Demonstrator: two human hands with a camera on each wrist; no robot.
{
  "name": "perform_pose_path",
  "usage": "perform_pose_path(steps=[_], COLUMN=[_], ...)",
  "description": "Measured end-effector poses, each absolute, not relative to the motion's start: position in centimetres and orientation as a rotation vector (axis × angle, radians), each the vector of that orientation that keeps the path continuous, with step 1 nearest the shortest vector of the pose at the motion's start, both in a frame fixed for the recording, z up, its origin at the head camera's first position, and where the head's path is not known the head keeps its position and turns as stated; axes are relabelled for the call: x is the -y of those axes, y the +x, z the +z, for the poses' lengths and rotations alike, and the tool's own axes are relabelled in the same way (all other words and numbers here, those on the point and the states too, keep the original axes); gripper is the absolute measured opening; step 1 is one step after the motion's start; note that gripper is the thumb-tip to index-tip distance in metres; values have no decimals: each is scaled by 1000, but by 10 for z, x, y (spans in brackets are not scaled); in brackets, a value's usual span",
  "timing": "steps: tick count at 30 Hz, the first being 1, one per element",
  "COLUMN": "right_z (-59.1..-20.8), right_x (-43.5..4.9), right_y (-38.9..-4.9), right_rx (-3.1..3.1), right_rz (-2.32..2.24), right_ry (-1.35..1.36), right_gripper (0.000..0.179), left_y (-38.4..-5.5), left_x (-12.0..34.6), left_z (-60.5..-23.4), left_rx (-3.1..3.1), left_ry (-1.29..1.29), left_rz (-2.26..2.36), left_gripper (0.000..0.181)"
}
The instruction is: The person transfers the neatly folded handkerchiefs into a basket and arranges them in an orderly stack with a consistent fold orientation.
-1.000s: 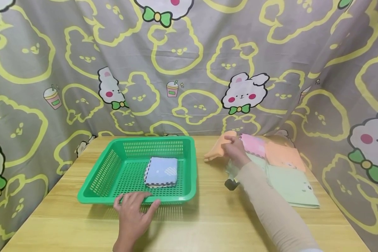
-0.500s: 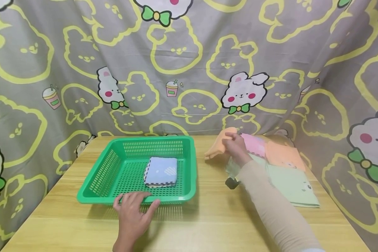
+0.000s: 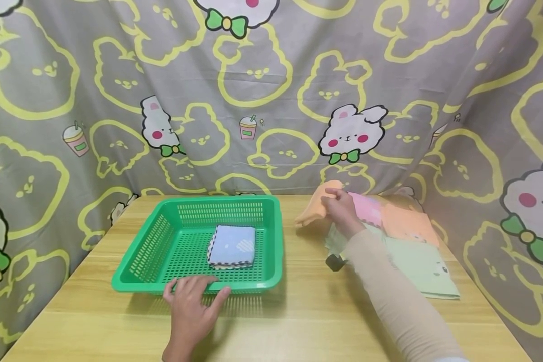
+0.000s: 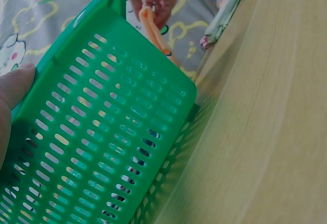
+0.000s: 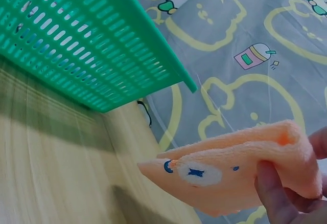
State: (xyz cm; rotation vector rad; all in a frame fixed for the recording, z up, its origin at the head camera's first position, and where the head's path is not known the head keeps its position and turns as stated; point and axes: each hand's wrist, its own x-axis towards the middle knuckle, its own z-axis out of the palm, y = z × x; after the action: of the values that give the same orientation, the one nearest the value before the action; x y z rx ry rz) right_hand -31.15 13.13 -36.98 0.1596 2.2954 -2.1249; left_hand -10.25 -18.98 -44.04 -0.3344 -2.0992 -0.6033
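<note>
My right hand (image 3: 342, 210) pinches a folded orange towel (image 3: 318, 202) between thumb and fingers, near the back of the table. The right wrist view shows this towel (image 5: 235, 170) held up, with an embroidered animal face on its side. My left hand (image 3: 193, 306) grips the front rim of a green plastic basket (image 3: 278, 251), fingers over the edge and thumb on the outside. Inside the basket lies a folded blue towel (image 3: 232, 245) with a checked border. From the left wrist, the thumb (image 4: 18, 83) shows at the rim of the slotted wall.
To the right lie more folded towels: a pink one (image 3: 365, 207), an orange one (image 3: 409, 223) and a light green one (image 3: 418, 266). Another green cloth is partly hidden under my right forearm. A patterned curtain (image 3: 271, 151) hangs behind the wooden table (image 3: 298, 322).
My right hand and the orange towel have risen slightly, and the towel's hanging edge has lifted a little. My left hand and the basket have stayed in place.
</note>
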Motion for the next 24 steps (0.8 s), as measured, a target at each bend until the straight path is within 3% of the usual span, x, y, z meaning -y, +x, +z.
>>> perform_pose_path(steps=[24], right_z=[-353], right_x=[-125], right_y=[-306], right_rx=[-2233], right_rz=[-2215], right_ry=[95], right_gripper=[43], left_y=[-102], left_x=[189], left_z=[-440], left_rx=[2095], left_ry=[-331], left_rz=[-609], left_gripper=[57])
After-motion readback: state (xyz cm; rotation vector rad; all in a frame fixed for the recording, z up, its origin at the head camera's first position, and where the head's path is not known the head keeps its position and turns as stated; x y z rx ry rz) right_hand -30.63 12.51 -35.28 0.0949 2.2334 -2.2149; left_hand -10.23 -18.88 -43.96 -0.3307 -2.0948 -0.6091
